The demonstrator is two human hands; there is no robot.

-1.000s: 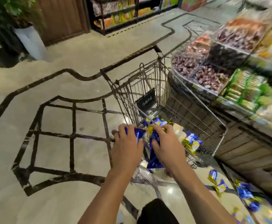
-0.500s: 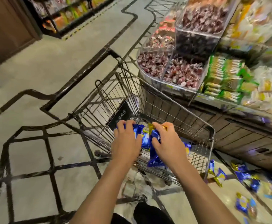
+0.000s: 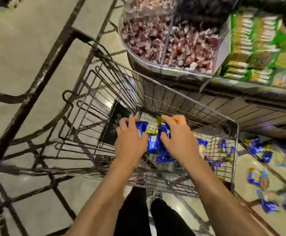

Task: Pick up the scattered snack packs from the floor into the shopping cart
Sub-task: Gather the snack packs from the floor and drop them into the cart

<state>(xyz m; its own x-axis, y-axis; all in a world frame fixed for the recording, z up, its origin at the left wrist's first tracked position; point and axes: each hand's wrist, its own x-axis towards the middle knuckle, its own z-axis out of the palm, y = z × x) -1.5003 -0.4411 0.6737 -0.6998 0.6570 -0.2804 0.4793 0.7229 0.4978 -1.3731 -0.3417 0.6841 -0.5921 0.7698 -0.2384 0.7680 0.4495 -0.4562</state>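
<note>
Both hands are over the wire shopping cart [image 3: 173, 92], holding a bundle of blue and yellow snack packs [image 3: 153, 142] between them. My left hand [image 3: 130, 142] grips a blue pack at the bundle's left side. My right hand [image 3: 178, 138] grips the packs on the right, with a gold wrapper end under its fingers. More packs [image 3: 202, 147] lie in the cart's bottom right. Several blue packs [image 3: 257, 176] are scattered on the floor to the cart's right.
A display stand with clear bins of red-wrapped sweets [image 3: 169, 41] and green packets [image 3: 254, 46] stands close beyond and right of the cart. The pale floor [image 3: 20, 48] with dark inlaid lines stretches left. My legs [image 3: 149, 217] are just behind the cart.
The view has tipped down and closed in on the cart. My hands with the bundle of packs have moved from the cart's near rim to over its basket.
</note>
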